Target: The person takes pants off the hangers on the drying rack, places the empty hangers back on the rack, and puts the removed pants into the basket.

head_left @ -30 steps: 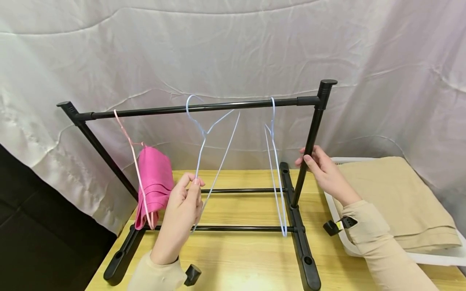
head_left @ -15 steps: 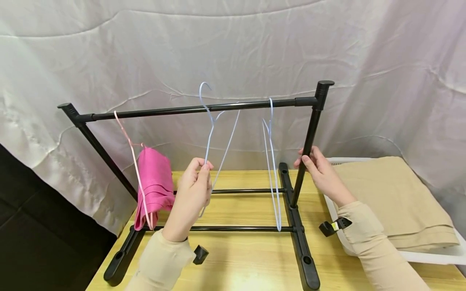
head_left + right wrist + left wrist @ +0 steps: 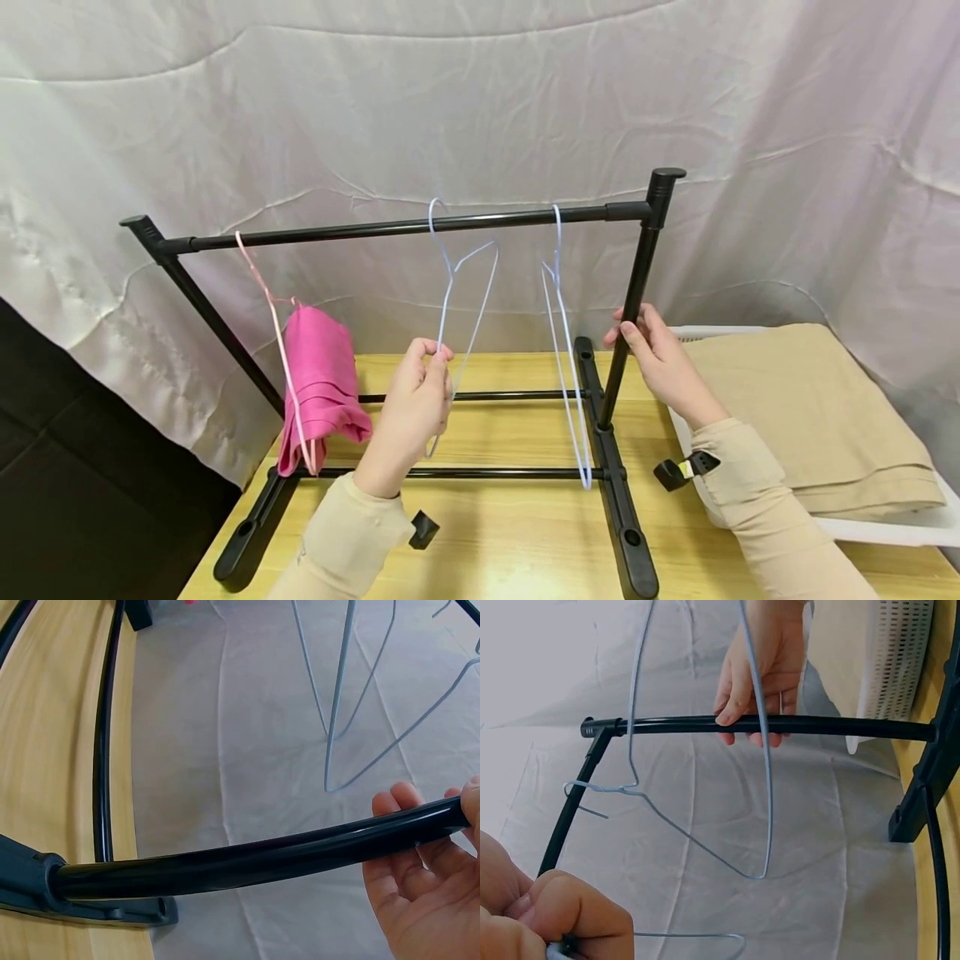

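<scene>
My left hand [image 3: 415, 408] pinches one side of a light blue wire hanger [image 3: 446, 304] whose hook is over the top bar of a black garment rack [image 3: 510, 219]. The right hand [image 3: 666, 358] grips the rack's right upright post, thumb in front and fingers behind, as the right wrist view shows around the black tube [image 3: 247, 862]. Between the two hands a second light blue hanger [image 3: 566, 333] hangs bare from the bar, and it fills the left wrist view as a bent wire [image 3: 768, 787]. A pink hanger [image 3: 279, 333] with folded pink cloth [image 3: 321, 358] hangs at the left end.
To the right, a white plastic basket [image 3: 892, 532] holds folded beige cloth [image 3: 817, 408]. The rack's feet [image 3: 633, 533] stand on a wooden table [image 3: 517, 542]. Behind hangs a pale grey curtain [image 3: 480, 108], with black fabric [image 3: 90, 467] at the left.
My left hand has moved right with the blue hanger. Its hook rose above the bar half a second ago and is now back at the bar, further right. The right hand stays on the post.
</scene>
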Action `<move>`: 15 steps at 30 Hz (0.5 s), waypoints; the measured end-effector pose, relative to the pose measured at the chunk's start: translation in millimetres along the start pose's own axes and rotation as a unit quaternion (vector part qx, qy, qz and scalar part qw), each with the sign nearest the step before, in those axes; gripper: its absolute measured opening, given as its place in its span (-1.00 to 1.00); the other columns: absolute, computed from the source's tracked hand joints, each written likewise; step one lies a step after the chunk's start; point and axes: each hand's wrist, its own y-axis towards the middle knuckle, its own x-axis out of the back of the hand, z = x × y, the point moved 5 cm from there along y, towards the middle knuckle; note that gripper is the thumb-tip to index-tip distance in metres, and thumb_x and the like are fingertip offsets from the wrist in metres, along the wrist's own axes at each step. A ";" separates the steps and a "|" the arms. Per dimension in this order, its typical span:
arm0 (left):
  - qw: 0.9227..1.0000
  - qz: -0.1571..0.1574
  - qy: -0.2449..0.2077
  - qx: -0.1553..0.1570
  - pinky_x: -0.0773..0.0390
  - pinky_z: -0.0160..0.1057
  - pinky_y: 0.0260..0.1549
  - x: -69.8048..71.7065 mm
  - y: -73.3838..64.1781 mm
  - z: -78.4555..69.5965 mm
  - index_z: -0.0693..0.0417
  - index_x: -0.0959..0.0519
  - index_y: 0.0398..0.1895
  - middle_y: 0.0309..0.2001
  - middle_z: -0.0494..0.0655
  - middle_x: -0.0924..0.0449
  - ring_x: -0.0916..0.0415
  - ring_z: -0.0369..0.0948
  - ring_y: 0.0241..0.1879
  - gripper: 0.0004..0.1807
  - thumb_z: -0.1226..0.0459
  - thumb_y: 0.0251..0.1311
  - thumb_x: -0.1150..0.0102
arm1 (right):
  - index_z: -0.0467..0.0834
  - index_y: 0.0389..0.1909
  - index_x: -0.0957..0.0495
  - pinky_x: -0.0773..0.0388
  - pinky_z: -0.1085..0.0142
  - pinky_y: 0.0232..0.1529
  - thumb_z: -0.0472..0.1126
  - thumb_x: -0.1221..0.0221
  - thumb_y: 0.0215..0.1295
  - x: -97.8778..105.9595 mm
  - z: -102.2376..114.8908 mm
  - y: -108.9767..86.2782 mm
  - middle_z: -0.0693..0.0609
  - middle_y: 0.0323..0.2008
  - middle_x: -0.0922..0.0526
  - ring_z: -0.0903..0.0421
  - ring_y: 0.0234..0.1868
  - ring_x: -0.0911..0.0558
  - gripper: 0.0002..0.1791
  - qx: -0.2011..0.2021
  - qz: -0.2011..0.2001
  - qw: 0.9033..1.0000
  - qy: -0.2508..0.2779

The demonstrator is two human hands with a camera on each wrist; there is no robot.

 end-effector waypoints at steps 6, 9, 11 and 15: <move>1.000 0.023 0.010 0.010 -0.21 -0.38 -0.74 -5.3 -2.7 4.3 0.13 -0.29 0.06 -0.61 -0.15 -0.22 -0.09 -0.25 -0.71 -0.81 0.19 0.76 0.26 | -0.35 0.33 -0.34 -0.46 0.70 0.14 -0.09 0.17 0.80 0.0 2.1 -0.1 -0.27 -0.05 -0.73 0.34 -0.01 -0.68 -0.58 0.002 -0.007 1.000 -0.006; 0.999 0.030 0.026 0.004 -0.38 -0.34 -0.72 -7.9 -4.4 5.1 0.16 -0.30 0.06 -0.64 -0.13 -0.27 -0.21 -0.22 -0.73 -0.81 0.21 0.76 0.24 | -0.36 0.34 -0.33 -0.46 0.69 0.14 -0.09 0.18 0.80 -0.1 2.7 -0.7 -0.26 -0.04 -0.73 0.41 -0.02 -0.65 -0.56 -0.002 -0.008 1.000 -0.007; 0.999 0.029 0.034 0.003 -0.47 -0.32 -0.70 -8.8 -5.8 6.0 0.17 -0.32 0.04 -0.66 -0.11 -0.32 -0.28 -0.21 -0.73 -0.82 0.22 0.75 0.22 | -0.35 0.35 -0.33 -0.47 0.69 0.14 -0.09 0.18 0.80 -0.6 2.6 -1.3 -0.25 -0.03 -0.73 0.42 -0.02 -0.65 -0.57 -0.004 -0.008 1.000 -0.009; 0.999 0.025 0.043 0.002 -0.59 -0.27 -0.65 -9.7 -8.3 7.4 0.15 -0.34 0.01 -0.68 -0.07 -0.40 -0.38 -0.19 -0.73 -0.84 0.23 0.75 0.18 | -0.31 0.34 -0.35 -0.46 0.69 0.15 -0.09 0.18 0.80 -2.1 1.0 -2.0 -0.23 -0.04 -0.73 0.42 -0.02 -0.66 -0.59 -0.004 -0.010 1.000 -0.007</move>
